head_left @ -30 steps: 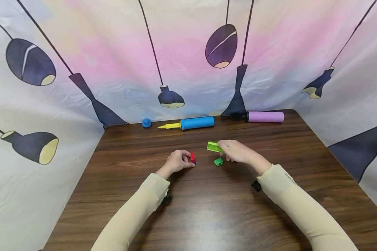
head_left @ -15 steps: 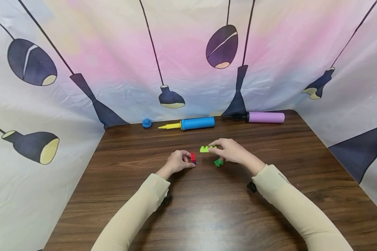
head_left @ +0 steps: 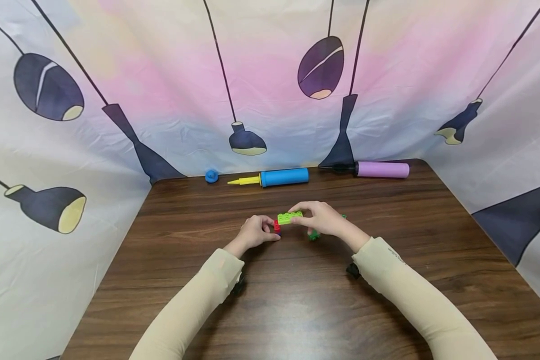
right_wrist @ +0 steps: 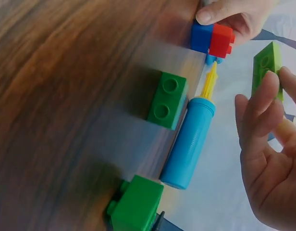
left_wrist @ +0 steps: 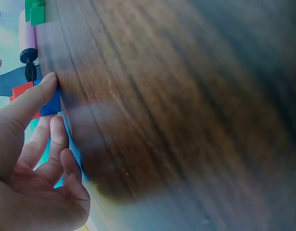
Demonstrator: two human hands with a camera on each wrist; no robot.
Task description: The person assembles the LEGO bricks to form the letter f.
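Observation:
In the head view my left hand [head_left: 252,231] steadies a small stack on the table, a red brick [head_left: 277,224] on top of a blue brick [right_wrist: 201,37]. Its thumb presses the blue one's side in the left wrist view. My right hand [head_left: 322,218] pinches a long lime-green toy brick [head_left: 290,217], studs up, held above the table with its left end overlapping the red brick in the head view. Below that hand lies a green brick [right_wrist: 167,100] on its side; a second green brick [right_wrist: 138,204] lies farther right, mostly hidden by the hand from above.
Along the table's back edge lie a blue hand pump [head_left: 284,177] with a yellow nozzle, a purple pump [head_left: 382,169] with a black nozzle and a small blue round piece [head_left: 211,176]. A printed cloth [head_left: 270,90] hangs behind the wooden table [head_left: 279,310].
My right hand has carried the lime-green brick leftward to the red brick, turning it studs up on the way. My left hand keeps its place on the stack.

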